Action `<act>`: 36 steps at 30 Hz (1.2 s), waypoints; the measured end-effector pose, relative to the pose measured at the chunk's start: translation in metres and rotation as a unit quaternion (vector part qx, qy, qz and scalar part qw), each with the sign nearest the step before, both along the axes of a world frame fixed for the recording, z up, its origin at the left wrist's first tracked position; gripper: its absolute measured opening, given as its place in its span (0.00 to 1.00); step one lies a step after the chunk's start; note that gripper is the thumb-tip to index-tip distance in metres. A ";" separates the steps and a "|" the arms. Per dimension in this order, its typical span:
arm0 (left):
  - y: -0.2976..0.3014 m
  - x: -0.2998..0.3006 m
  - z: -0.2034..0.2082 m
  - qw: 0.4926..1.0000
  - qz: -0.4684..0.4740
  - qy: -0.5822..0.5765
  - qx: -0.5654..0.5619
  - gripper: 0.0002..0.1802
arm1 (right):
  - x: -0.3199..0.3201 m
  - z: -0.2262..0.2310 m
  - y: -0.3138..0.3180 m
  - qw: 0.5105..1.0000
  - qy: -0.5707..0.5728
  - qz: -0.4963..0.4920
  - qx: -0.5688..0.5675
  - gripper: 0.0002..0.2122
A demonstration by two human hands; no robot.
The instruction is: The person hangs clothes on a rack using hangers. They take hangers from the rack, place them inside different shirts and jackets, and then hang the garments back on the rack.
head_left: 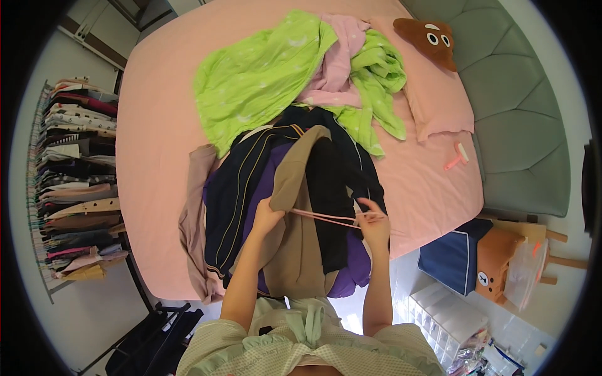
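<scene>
My left hand [268, 216] is closed on the edge of a brown-and-black garment [290, 175], beside one end of a thin pink hanger [323, 217]. The hanger's far side reaches my right hand [374, 220], whose fingers curl around it with one finger lifted; its hook is hard to make out. Beneath both hands lies a pile of clothes on the bed: a dark navy jacket [235, 188] with pale stripes, a purple garment [354, 272], and a mauve garment [197, 219] at the left.
A pink-sheeted bed [153, 125] fills the middle. Farther back lies a green-and-pink blanket [263, 75]. A pillow [433, 100], brown plush cushion [426, 41] and pink razor [458, 156] lie at right. A full clothes rack [81, 169] stands left; a blue storage box [446, 260] sits right.
</scene>
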State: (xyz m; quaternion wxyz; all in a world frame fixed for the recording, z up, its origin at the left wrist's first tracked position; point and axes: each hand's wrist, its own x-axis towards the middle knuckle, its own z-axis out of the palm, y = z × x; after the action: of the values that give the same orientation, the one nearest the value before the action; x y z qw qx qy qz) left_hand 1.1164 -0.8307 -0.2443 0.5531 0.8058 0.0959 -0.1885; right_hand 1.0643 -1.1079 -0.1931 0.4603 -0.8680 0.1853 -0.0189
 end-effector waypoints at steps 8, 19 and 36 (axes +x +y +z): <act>0.065 -0.079 0.057 0.953 0.172 -0.014 -0.248 0.26 | -0.003 0.034 0.027 0.976 -0.115 0.165 0.086 0.06; 0.196 -0.107 0.154 0.765 0.370 -0.226 -0.476 0.31 | -0.058 0.092 0.134 0.936 -0.070 0.200 0.281 0.09; 0.314 -0.227 0.296 0.705 0.450 -0.404 -0.371 0.32 | -0.171 0.143 0.251 0.907 -0.130 0.272 0.295 0.09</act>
State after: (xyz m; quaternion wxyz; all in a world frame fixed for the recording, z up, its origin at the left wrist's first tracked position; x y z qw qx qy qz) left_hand 0.8894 -0.5163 0.0520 0.8124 0.3957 0.1361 0.4062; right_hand 0.8931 -0.8567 -0.0497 0.7027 -0.6992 -0.1219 0.0501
